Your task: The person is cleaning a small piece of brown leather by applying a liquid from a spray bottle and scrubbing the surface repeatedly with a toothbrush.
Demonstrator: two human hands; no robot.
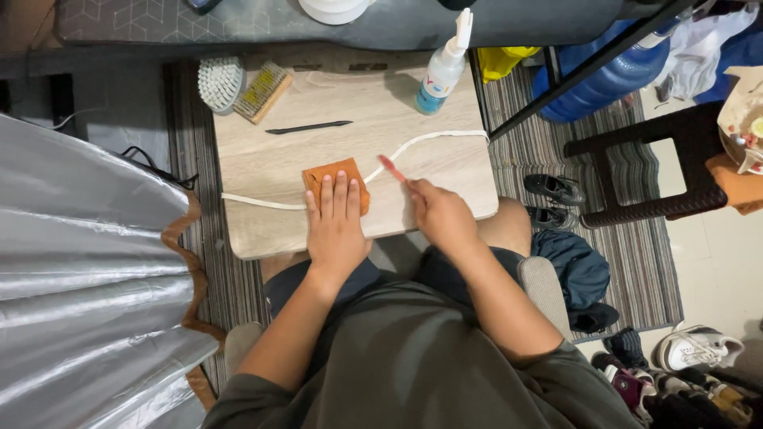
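Observation:
My left hand (335, 225) lies flat, fingers together, pressing an orange cloth (327, 176) onto the small wooden table (262, 163). A long white shoelace (433, 138) runs under the cloth, trailing left to the table's edge and curving right toward the far corner. My right hand (439, 214) holds a thin pink-red stick (390, 168), its tip beside the lace just right of the cloth.
On the table's far side lie a white bristle brush (220, 82), a wooden wire brush (263, 90), a black flat tool (308, 127) and a spray bottle (442, 70). Shoes (554, 188) sit on the striped rug right; a dark stool (652, 163) and a blue water jug (604, 79) stand beyond.

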